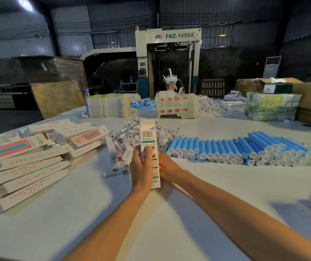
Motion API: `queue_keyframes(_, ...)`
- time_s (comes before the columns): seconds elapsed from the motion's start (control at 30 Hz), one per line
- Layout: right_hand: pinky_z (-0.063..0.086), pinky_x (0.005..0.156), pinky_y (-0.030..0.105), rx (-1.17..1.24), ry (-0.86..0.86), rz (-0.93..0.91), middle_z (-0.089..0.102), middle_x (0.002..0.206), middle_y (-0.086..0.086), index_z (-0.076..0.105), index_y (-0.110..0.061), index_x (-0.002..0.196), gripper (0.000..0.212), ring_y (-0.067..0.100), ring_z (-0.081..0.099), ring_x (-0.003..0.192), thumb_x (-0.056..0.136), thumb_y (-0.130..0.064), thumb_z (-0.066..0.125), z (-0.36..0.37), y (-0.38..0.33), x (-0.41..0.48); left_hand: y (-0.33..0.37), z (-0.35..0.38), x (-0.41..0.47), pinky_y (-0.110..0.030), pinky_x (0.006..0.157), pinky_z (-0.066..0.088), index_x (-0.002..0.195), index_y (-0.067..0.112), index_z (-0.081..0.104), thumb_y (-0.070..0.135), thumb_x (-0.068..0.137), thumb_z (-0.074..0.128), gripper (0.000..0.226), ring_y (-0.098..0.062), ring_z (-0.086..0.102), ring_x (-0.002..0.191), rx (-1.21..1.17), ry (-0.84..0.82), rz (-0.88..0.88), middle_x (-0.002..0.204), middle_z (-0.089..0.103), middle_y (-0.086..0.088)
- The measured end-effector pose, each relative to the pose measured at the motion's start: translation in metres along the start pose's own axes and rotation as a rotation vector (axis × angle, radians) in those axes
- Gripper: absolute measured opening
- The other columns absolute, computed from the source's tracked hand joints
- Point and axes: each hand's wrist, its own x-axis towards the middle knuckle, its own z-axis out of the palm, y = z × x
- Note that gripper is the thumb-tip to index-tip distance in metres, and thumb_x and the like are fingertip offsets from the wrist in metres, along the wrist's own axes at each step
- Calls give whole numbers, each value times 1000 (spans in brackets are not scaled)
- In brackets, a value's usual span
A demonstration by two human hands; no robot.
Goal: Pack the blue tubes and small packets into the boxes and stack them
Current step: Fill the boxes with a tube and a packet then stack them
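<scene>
Obs.: both hands are together, clamped on one long white cardboard box [148, 140] with a barcode and a green stripe, held just above the white table [113, 213].

- Box long axis runs 6 to 12 o'clock, away from the person. The near end sits between the palms and the far end is raised. A flap seems to stand up at the far end. Whether anything is inside cannot be told.
- Left hand [140, 166]: fingers curl over the printed face from the 9 o'clock side, wrist straight, forearm coming in from 6 o'clock.
- Right hand [168, 166]: cups the box's 3 o'clock edge and underside. Its fingers are mostly hidden behind the carton.

Key relation: the blue plastic tubes with white caps [226, 147] lie in a layered row at 2 to 3 o'clock from the hands. The caps face the person, and the tube axes run roughly parallel to the box. The right hand is the nearer one, and the closest tubes lie just beside it.

- Small clear packets [124, 132]: loose heap at 12 o'clock, partly behind the box, in reach of either hand.
- Finished white-and-red boxes [28, 162]: rough stack at 9 to 10 o'clock, on the left hand's side.

Judgement: if this box is unfilled, a right-hand reach to 2 o'clock needs little turning of a tube.
</scene>
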Motion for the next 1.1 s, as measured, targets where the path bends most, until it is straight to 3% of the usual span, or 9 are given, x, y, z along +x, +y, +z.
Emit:
queue_keyframes(0.13,47,104,34,-193,-206,21,63,125,16,60,-5,122,21,28,61,116,106,-12,47,-19,12,-16,5,7,-11,-28,55,59,125,23,67,49,92,59,42,-20,76,73,-158,-114,-76,93,80,-7)
queue_keyframes(0.23,39,114,42,-289,-319,55,52,140,13,54,-9,127,24,30,49,130,106,-7,44,-30,29,-40,6,14,-17,-34,58,62,126,13,67,42,99,60,41,-27,74,72,-256,-238,-170,93,79,-16)
queue_keyframes(0.33,52,97,42,-74,-140,239,59,135,14,40,-13,138,48,29,60,115,96,1,58,-56,40,-61,6,18,-22,-35,69,66,129,12,64,23,108,50,27,-26,76,79,-307,-360,-230,106,79,-16)
queue_keyframes(0.43,58,75,41,164,159,399,68,107,14,39,-16,141,57,27,66,87,94,1,67,-95,47,-73,5,21,-29,-35,71,65,131,10,62,18,109,48,27,-26,77,85,-301,-458,-253,115,77,-19)
queue_keyframes(0.5,63,73,43,405,408,382,68,96,14,44,-16,139,54,28,72,83,94,4,66,-122,43,-78,4,21,-34,-32,70,63,134,12,61,21,108,54,28,-24,78,87,-277,-518,-257,112,79,-13)
queue_keyframes(0.63,59,74,22,726,694,208,72,98,12,50,-16,130,44,16,75,84,94,1,68,-161,19,-75,1,23,-37,-45,81,66,129,27,64,35,101,67,29,-29,78,92,-235,-618,-254,110,80,-10)
queue_keyframes(0.77,59,74,22,726,624,89,70,103,14,55,-17,122,38,19,75,89,91,-4,74,-172,-1,-63,-2,27,-35,-56,90,62,120,37,70,38,95,69,25,-30,76,93,-212,-640,-210,109,79,-12)
queue_keyframes(0.97,59,76,24,487,466,72,68,101,5,60,-9,117,29,16,69,90,92,-4,73,-155,-6,-57,-3,26,-34,-42,83,64,124,42,69,40,97,67,27,-26,77,97,-216,-665,-174,120,77,-9)
queue_keyframes(1.1,46,80,21,223,417,46,67,110,-4,69,-15,114,19,7,56,99,96,-20,72,-144,-2,-60,-4,28,-33,-42,83,63,129,36,67,28,105,59,26,-28,77,101,-239,-639,-177,121,77,-10)
